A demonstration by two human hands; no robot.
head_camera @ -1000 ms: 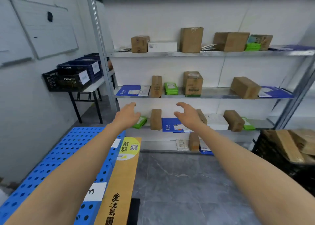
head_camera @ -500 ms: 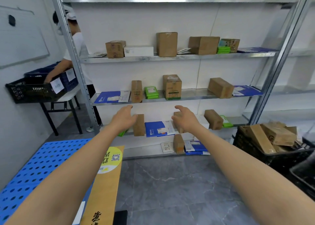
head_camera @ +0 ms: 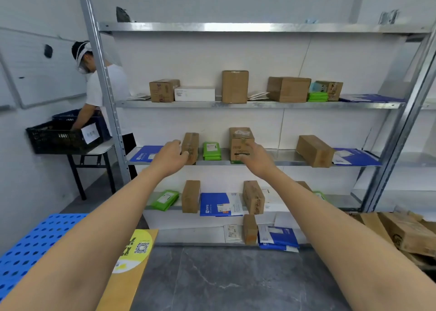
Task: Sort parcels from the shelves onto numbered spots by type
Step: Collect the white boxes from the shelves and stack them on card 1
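Raised to the middle shelf (head_camera: pixel 285 158), the open left hand (head_camera: pixel 173 156) nears a narrow cardboard box (head_camera: pixel 191 143), the open right hand (head_camera: pixel 258 160) a labelled carton (head_camera: pixel 239 138); pickup looks imminent.

Far left: a person (head_camera: pixel 103 84) in a white top and cap, bent over a dark blue crate (head_camera: pixel 68 116). Just in front, a black crate (head_camera: pixel 54 137) with a white label (head_camera: pixel 90 133) on its end, both on a pale tabletop (head_camera: pixel 103 146) with black legs. On the left wall, a whiteboard (head_camera: pixel 35 74) with a small black object (head_camera: pixel 48 50) on it. Underfoot, grey marbled floor (head_camera: pixel 224 280). Lower left, a tan board (head_camera: pixel 127 284) bearing a round yellow sticker (head_camera: pixel 136 251) with a QR code. Lower right, a heap of flattened cardboard (head_camera: pixel 405 233).
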